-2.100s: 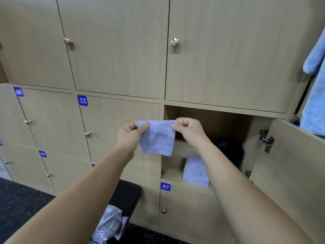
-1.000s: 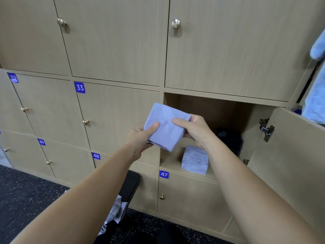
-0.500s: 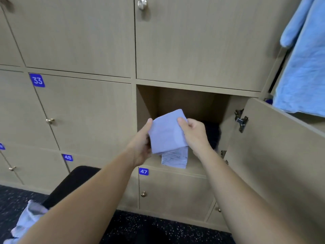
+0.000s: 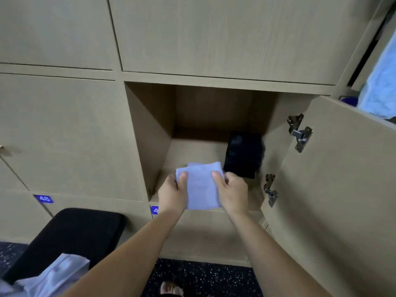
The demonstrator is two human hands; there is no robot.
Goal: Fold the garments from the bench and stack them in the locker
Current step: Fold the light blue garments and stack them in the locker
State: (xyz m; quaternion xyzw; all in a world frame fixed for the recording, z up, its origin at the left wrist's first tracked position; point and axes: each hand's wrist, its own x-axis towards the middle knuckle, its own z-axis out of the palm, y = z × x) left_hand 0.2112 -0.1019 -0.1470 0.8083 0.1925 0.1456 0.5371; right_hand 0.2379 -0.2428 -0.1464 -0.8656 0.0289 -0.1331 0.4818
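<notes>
Lower left: crumpled pale garment (image 4: 53, 277) lying unfolded on the black padded desk (image 4: 70, 230), below and left of the open compartment. Centre: left hand (image 4: 172, 194) clamped on the left edge of the folded lilac garment (image 4: 200, 187), thumb on top, fingers hidden beneath. Folded lilac garment held flat at the front lip of the open locker compartment (image 4: 150, 136), partly over the compartment floor; contact with the floor, or with anything under it, not determinable. Long axis apparently front to back, far short edge pointing at the back wall. Right hand (image 4: 233, 191) clamped likewise on the right edge, thumb on top. Judged light, soft and limp, layers liable to slide apart: grip both side edges through all layers, keep level, release only once supported. Further right: folded black garment (image 4: 244, 154) on the compartment floor near the right wall, just beside the lilac one. Far right: open locker door (image 4: 332, 189), light blue towel (image 4: 381, 86) above.
</notes>
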